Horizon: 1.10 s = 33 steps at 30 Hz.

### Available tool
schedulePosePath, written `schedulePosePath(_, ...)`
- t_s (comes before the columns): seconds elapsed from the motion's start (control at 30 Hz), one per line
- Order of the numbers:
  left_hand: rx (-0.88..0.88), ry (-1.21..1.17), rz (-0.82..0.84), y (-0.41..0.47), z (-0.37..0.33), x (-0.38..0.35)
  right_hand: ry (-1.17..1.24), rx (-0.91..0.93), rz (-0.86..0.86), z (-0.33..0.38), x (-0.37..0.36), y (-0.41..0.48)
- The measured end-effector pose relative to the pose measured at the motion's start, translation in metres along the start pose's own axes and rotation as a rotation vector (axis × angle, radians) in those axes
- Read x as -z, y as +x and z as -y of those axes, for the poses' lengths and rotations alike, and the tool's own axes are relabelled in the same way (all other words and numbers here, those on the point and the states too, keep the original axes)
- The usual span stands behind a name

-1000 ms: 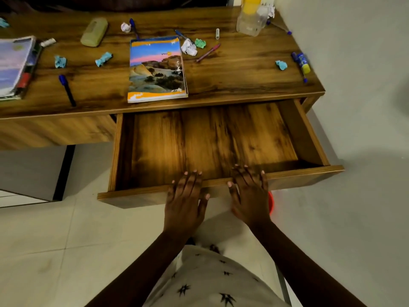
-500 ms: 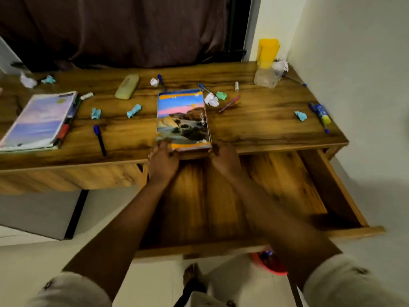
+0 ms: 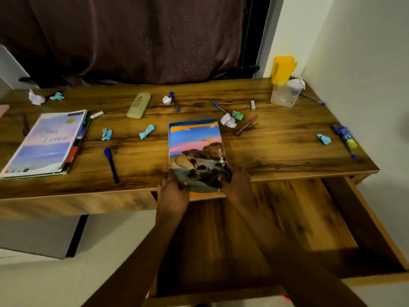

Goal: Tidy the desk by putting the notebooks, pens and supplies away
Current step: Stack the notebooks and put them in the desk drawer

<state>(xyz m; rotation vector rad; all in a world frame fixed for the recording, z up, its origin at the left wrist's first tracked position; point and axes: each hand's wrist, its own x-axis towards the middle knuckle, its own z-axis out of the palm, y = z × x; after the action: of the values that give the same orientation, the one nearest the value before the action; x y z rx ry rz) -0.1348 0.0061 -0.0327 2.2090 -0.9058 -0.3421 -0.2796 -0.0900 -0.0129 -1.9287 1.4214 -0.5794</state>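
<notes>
A notebook with a landscape cover [image 3: 195,149] lies at the desk's front edge, its near end sticking out over the open drawer [image 3: 332,218]. My left hand [image 3: 172,193] grips its near left corner and my right hand [image 3: 236,185] grips its near right corner. A second, pale purple notebook [image 3: 46,142] lies on the left of the wooden desk [image 3: 276,147]. Pens are scattered about: a blue-capped black one [image 3: 111,165], a blue one [image 3: 174,100], another blue one [image 3: 219,107] and a red one [image 3: 246,124].
Crumpled paper scraps [image 3: 147,131] in white, blue and green dot the desk. A pale green case [image 3: 139,105] lies at the back. A clear container [image 3: 285,95] with a yellow holder [image 3: 283,67] stands back right; a glue stick [image 3: 346,136] lies by the wall.
My hands left the drawer's front edge, reached up to the landscape notebook and took hold of its near corners. The notebook has slid towards me over the desk edge.
</notes>
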Motion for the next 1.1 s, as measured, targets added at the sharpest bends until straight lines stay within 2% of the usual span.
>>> schedulePosePath(0.2,0.246,-0.524,0.064,-0.042,0.020,0.016,0.224,-0.221,0.072,-0.029,0.004,-0.041)
schedulePosePath(0.27,0.332,-0.589,0.106,-0.043,0.018,0.022,0.350,-0.263,0.152,-0.029,0.002,-0.045)
schedulePosePath(0.47,0.401,-0.679,0.174,-0.086,-0.001,0.054,0.497,-0.360,0.317,-0.037,0.033,-0.081)
schedulePosePath(0.57,0.430,-0.689,0.262,-0.127,-0.014,0.074,0.531,-0.419,0.355,-0.041,0.061,-0.118)
schedulePosePath(0.73,0.419,-0.655,0.399,-0.194,-0.037,0.100,0.561,-0.390,0.401,-0.055,0.113,-0.189)
schedulePosePath(0.93,0.435,-0.574,0.529,-0.219,-0.046,0.085,0.676,-0.482,0.379,-0.086,0.137,-0.217)
schedulePosePath(1.1,0.414,-0.503,0.590,-0.190,-0.057,0.044,0.553,-0.480,0.342,-0.107,0.130,-0.171)
